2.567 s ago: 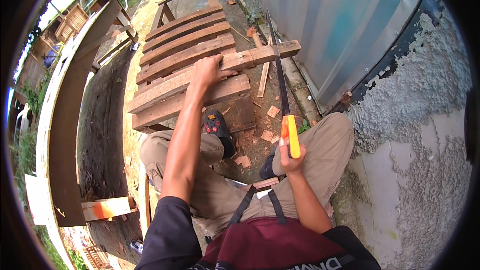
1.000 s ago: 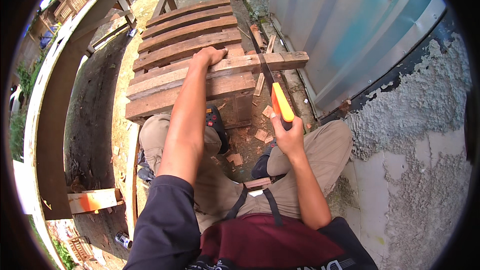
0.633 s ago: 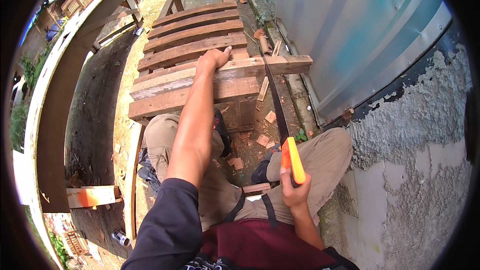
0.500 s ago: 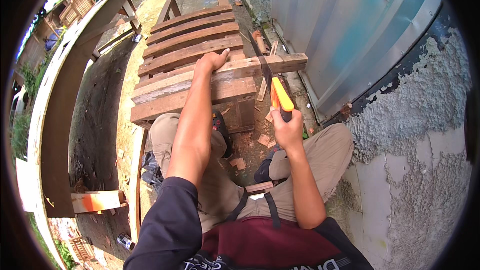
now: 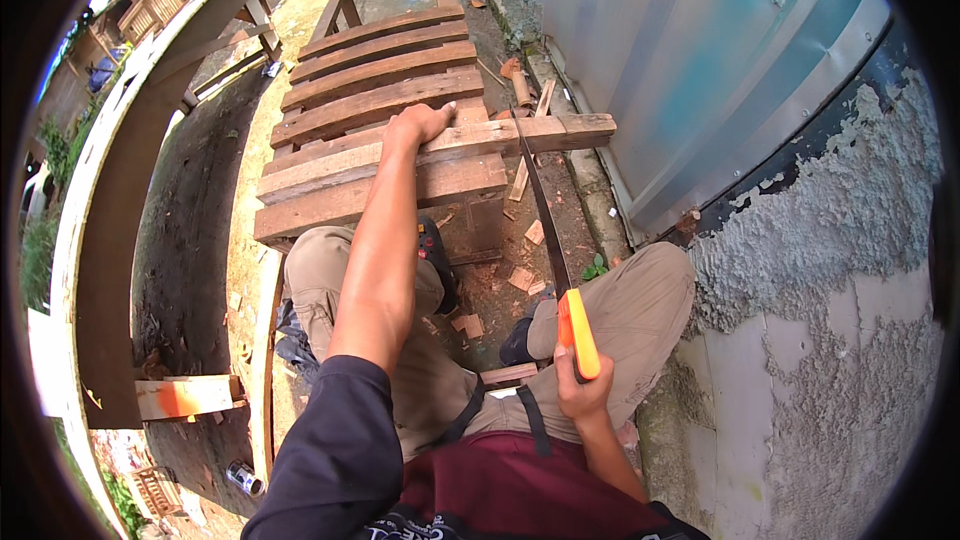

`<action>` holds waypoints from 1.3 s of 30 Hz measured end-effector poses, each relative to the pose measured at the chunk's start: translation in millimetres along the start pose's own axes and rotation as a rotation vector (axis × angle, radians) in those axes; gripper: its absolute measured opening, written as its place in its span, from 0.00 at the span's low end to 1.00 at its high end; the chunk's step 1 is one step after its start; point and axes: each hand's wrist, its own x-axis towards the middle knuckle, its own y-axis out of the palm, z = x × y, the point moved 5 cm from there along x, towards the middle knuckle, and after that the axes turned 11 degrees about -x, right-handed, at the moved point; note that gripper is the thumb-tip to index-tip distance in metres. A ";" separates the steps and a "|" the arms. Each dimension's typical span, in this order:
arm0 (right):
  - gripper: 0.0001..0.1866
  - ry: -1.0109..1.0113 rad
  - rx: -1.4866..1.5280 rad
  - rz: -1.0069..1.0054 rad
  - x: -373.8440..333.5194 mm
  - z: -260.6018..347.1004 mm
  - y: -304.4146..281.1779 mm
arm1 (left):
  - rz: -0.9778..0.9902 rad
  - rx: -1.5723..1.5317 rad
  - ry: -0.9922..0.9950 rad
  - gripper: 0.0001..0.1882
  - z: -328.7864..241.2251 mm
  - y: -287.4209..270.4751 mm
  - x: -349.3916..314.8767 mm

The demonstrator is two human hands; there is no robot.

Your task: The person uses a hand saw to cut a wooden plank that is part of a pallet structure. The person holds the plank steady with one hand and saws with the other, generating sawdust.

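Rough brown wood, my beam (image 5: 480, 141) lies across the slatted tabletop (image 5: 375, 102), one end overhanging, likely so the saw (image 5: 549, 220) crossing it has room. My right hand (image 5: 583, 392) clenches the orange handle (image 5: 582, 333); my left hand (image 5: 418, 125) presses the beam, probably for steadiness; whether it grips, I can't tell.

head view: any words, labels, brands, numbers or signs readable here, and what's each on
Shirt: white lettering at the picture's lower edge, partly cut off; I won't copy it out.
Can on the ground at lower left: printed, too small to read.
Handsaw: no readable lettering.
I can make out no signs or numbers elsewhere.
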 end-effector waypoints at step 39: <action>0.11 0.048 0.065 -0.013 2.3 5.5 -1.6 | -0.022 0.046 0.033 0.40 -4.7 -6.3 -5.7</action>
